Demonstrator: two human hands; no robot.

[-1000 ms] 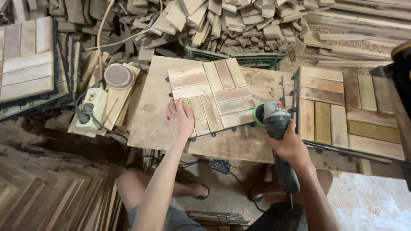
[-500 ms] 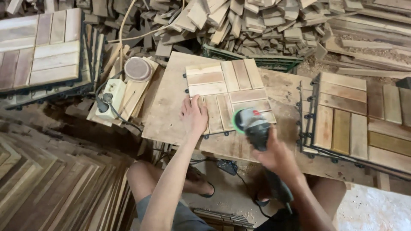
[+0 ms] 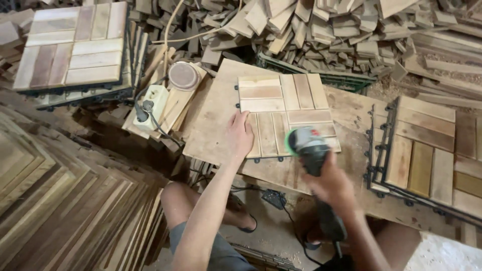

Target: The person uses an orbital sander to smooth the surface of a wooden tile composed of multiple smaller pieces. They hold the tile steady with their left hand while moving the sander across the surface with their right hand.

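My left hand (image 3: 240, 134) lies flat, palm down and fingers spread, on the near-left corner of the wooden tile (image 3: 284, 114), pinning it to the plywood board (image 3: 216, 115) that serves as my bench. My right hand (image 3: 329, 183) is clenched around the body of the angle grinder (image 3: 312, 150), a little blurred. The grinder's long axis runs from my grip up toward 11 o'clock, and its green-rimmed disc sits on the tile's near-right slats. So the tile lies at about 11 o'clock from my right hand and at 1 o'clock from my left, with the left hand touching the wood and the right meeting it only through the tool.

The tile is square, made of pale and pinkish slats in four blocks that alternate direction, with black plastic tabs along its edges. A stack of similar tiles (image 3: 427, 150) stands at 3 o'clock. A socket block (image 3: 150, 103) lies at 9 o'clock from the tile, and a heap of offcuts (image 3: 321, 27) at 12.
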